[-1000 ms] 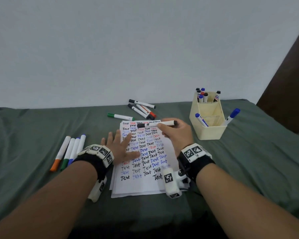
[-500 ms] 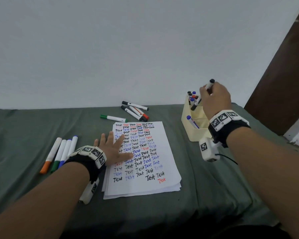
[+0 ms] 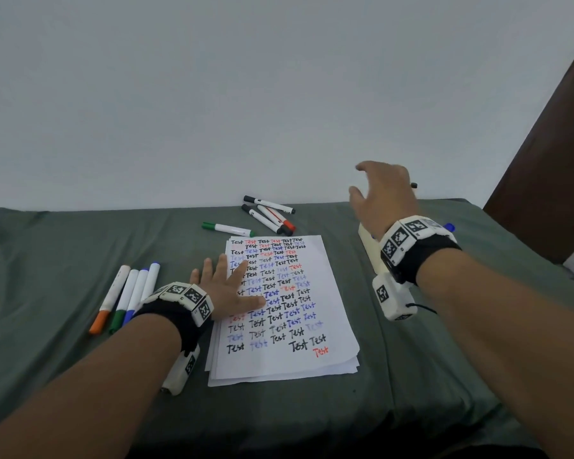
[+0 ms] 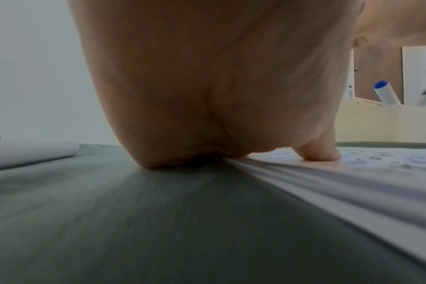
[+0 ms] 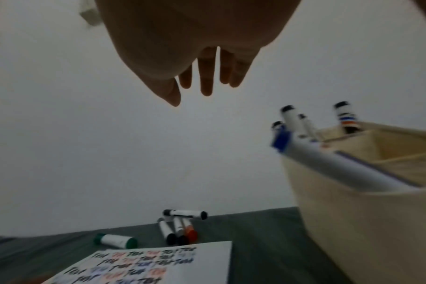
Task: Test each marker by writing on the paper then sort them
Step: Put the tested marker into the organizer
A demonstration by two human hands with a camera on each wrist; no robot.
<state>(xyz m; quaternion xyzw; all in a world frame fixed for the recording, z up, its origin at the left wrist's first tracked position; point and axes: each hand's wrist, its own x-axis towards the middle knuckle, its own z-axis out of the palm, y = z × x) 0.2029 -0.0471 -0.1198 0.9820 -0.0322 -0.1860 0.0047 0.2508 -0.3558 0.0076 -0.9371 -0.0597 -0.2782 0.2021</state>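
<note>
A: Right hand raised over the cream organizer, fingers spread loose, holding nothing.

B: Left hand flat, splayed, pressing the paper. 5 markers lying beyond.

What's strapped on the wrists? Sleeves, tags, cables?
No sleeves; forearms are bare. Each wrist has a black strap topped by white blocks printed with black square tags. A white camera box, also tagged, hangs under the left wrist and right wrist; a thin black cable leaves the right one.
</note>
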